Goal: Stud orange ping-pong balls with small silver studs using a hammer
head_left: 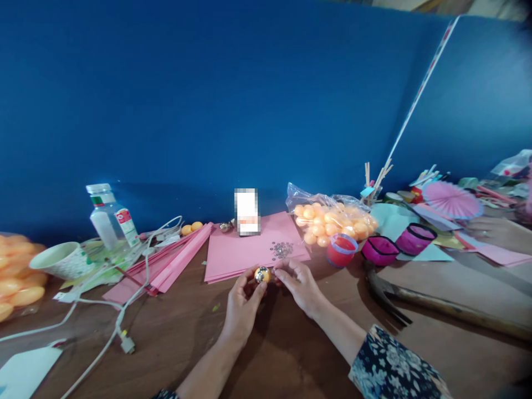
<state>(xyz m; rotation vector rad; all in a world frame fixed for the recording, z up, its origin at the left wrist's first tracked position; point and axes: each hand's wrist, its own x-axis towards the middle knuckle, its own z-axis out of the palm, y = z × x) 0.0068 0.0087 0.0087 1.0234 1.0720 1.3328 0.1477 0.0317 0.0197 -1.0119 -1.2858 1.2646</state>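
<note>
Low over the brown table, my left hand (244, 303) is closed around a small orange ball (262, 274) with shiny silver pieces on its surface. Close to the right side of this ball, my right hand (302, 288) has thumb and fingers pinched together; whatever lies between them is too small to make out. Just beyond the hands, a scatter of small silver pieces (283, 250) rests on pink sheets (236, 252). At the back of the sheets stands an upright object (247, 213) whose face is blurred out, with a shiny silver ball (225, 226) beside it.
A clear bag of orange balls (328, 221), a red cup (342, 250) and magenta containers (380, 250) stand right. A hammer (449, 307) lies nearer. Left are white cables (120, 316), a bottle (108, 219) and a paper cup (62, 260). Another person's hand (484, 227) is far right.
</note>
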